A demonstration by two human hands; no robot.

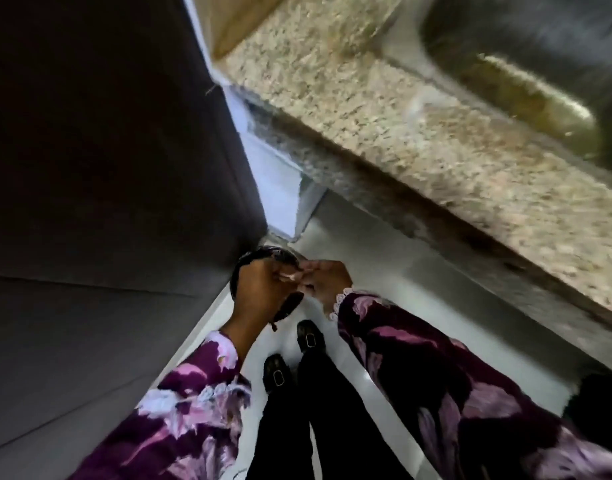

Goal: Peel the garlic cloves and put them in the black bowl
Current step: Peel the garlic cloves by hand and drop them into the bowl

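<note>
Speckled granite surface runs far right, its sink beyond; dark cabinet left. Your left hand grips the black bowl; both it and your right hand pinch a blurred garlic clove.

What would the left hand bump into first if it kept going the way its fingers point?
Most likely the right hand: the left hand has its fingertips aimed straight at it, and the two already meet around a small pale piece, probably garlic. Blur hides the exact contact.
</note>
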